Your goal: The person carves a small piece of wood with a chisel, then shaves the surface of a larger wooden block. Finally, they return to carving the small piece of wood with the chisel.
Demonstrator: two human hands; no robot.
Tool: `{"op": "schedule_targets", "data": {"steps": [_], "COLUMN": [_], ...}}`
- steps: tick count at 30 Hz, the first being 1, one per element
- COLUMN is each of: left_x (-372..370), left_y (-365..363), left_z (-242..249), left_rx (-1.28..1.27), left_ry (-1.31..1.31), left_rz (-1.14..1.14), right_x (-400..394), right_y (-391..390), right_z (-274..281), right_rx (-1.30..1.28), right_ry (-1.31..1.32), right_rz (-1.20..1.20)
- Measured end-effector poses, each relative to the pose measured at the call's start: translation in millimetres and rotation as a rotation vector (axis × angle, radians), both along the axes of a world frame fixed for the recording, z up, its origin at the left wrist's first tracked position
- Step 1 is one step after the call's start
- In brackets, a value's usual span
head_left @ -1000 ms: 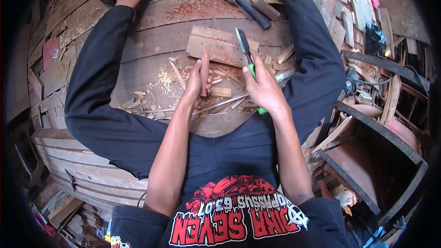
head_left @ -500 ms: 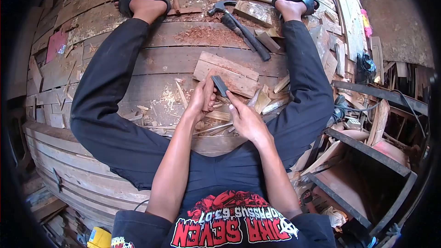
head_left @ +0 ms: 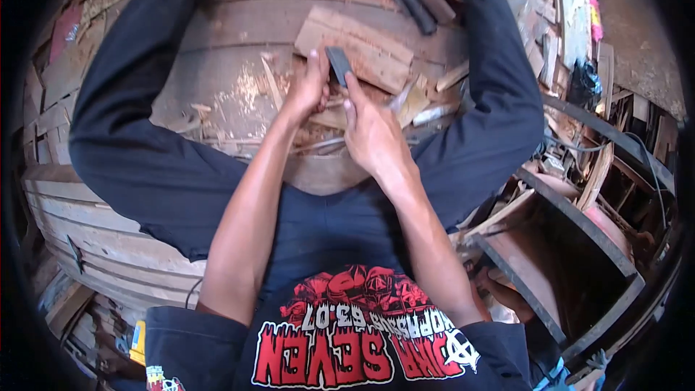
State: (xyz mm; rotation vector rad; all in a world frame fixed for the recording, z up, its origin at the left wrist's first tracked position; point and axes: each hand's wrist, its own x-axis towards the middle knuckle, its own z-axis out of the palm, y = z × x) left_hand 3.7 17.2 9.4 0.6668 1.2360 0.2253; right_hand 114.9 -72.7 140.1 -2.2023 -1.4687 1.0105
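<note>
Between my thumb and fingers, my right hand [head_left: 376,134] grips a dark grey, flat, straight-sided bar [head_left: 337,65], its far end angled up and left. My index finger lies along the near end of it. Close beside it on the left, my left hand [head_left: 310,87] is closed, thumb pointing away from me and fingers curled; I cannot tell what is inside it. Just beyond both hands lies a thick wooden block [head_left: 362,47] on the plank floor, with reddish shavings on its top.
Near my right leg lie a dark-handled tool [head_left: 409,7] and a short brown wood piece [head_left: 434,3]. Wood chips [head_left: 250,101] litter the planks [head_left: 239,29] between my legs. At right stand an open dark-framed box [head_left: 572,261] and scrap wood. Stacked boards [head_left: 94,221] lie at left.
The view has tipped closer, so my feet and the hammer head have slid up, mostly out of frame. My hands stay close together, the dark bar still in my right hand.
</note>
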Motion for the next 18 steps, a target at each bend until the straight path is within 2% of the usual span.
{"op": "schedule_targets", "data": {"steps": [6, 10, 12, 14, 15, 18], "left_x": [-1, 3, 4, 4, 2, 1], "left_y": [-1, -6, -6, -5, -5, 2], "left_z": [-18, 7, 7, 6, 0, -10], "left_rx": [0.189, 0.304, 0.316, 0.305, 0.264, 0.196], "left_ry": [-0.004, 0.054, 0.042, 0.036, 0.053, 0.070], "left_rz": [-0.001, -0.012, -0.019, 0.008, -0.011, -0.037], "right_x": [-5, 20, 29, 31, 19, -1], "right_y": [1, 14, 23, 11, 18, 16], "right_z": [-2, -20, 7, -17, 5, 1], "right_rx": [-0.086, 0.066, -0.400, -0.099, -0.207, -0.298], "right_ry": [-0.124, 0.088, 0.242, 0.047, -0.015, -0.153], "right_rz": [0.056, 0.083, -0.077, 0.092, 0.079, 0.102]}}
